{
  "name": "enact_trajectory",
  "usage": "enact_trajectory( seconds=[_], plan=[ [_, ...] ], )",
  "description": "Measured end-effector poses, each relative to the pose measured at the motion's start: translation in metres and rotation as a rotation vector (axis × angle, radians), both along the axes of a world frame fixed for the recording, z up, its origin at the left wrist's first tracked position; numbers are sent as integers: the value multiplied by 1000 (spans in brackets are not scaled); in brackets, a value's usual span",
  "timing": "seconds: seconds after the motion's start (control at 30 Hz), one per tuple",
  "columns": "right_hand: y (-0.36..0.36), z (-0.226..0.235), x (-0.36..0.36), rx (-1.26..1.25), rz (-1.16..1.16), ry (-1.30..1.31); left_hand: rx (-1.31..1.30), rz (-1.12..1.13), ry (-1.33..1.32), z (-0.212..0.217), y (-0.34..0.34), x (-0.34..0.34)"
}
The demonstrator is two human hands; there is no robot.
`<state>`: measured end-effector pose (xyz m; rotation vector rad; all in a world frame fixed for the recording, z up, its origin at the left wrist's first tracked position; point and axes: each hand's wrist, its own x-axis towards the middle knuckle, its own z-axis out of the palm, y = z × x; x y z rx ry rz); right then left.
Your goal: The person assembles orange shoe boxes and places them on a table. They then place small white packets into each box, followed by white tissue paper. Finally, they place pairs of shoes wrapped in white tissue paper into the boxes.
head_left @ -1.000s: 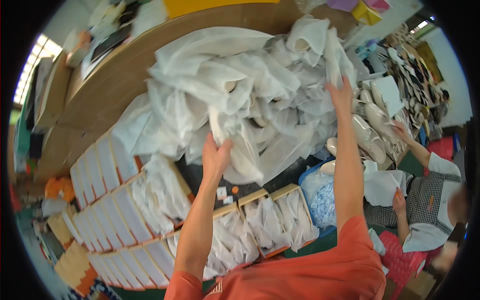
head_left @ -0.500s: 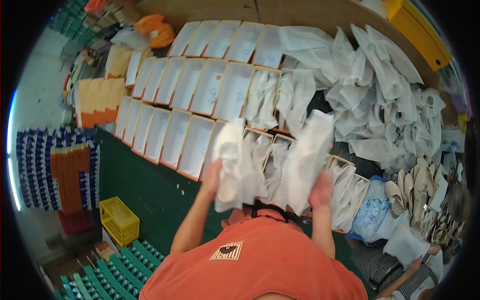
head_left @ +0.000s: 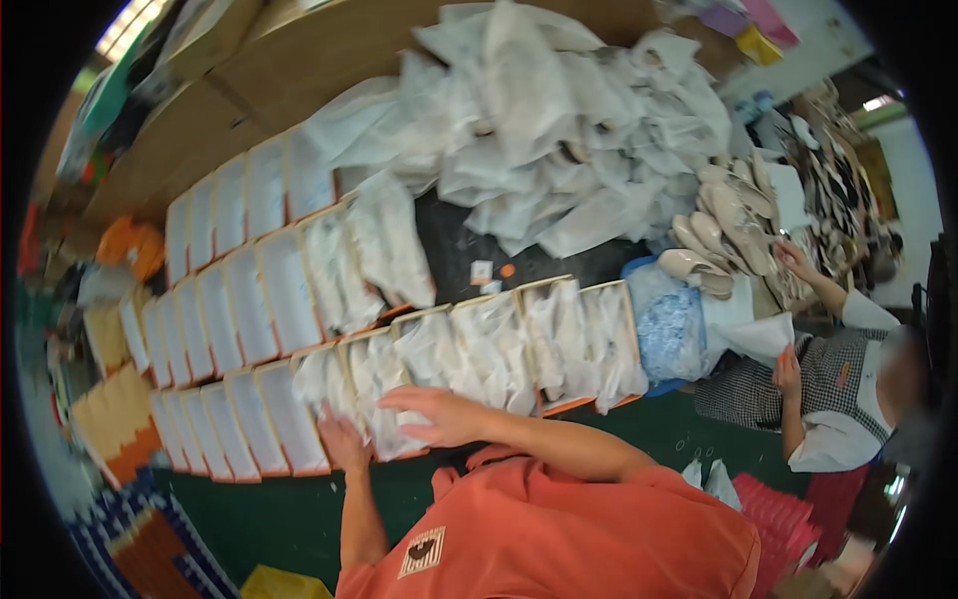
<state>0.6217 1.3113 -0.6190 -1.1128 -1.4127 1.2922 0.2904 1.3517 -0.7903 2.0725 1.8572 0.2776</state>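
My left hand (head_left: 345, 440) is at the near end of a white-wrapped shoe (head_left: 319, 377), which lies in a shoebox in the front row. Its fingers are slightly apart and touch the wrapping. Over the neighbouring box with more white wrapping (head_left: 373, 371), my right hand (head_left: 439, 414) reaches in from the right with its fingers stretched out and nothing gripped. Farther along this row, boxes hold several wrapped shoes (head_left: 486, 349). Left of my hands stand open, bare-bottomed shoeboxes (head_left: 289, 414) with orange edges.
A big heap of white-wrapped shoes (head_left: 589, 130) covers the table's far side. Beige shoes (head_left: 733, 220) and a blue plastic bag (head_left: 671, 324) lie on the right. There a co-worker (head_left: 828, 384) holds white wrapping (head_left: 758, 337). Box lids (head_left: 118, 419) stand at the left.
The view has swung to the right. Both hands have let go of the white-wrapped shoes they held up and are now lower, close together over the front-row boxes.
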Motion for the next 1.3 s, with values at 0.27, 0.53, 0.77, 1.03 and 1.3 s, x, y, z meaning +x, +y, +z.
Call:
enact_trajectory(
  seconds=[0.27,0.53,0.77,1.03,1.3],
  plan=[
    [-3,-32,483,114,-1435,-920,148,-281,-471,101,63,312],
    [116,-5,588,-618,-1386,-111,-274,-737,-197,1,65,637],
    [85,-56,564,-302,-1788,-272,-1215,-607,-323,56,57,565],
    [46,-65,363,-47,-1705,659,-1165,131,-894,156,-19,259],
    [31,-64,355,-376,-1452,307,-1064,520,-1451,157,-43,98]
  ],
)
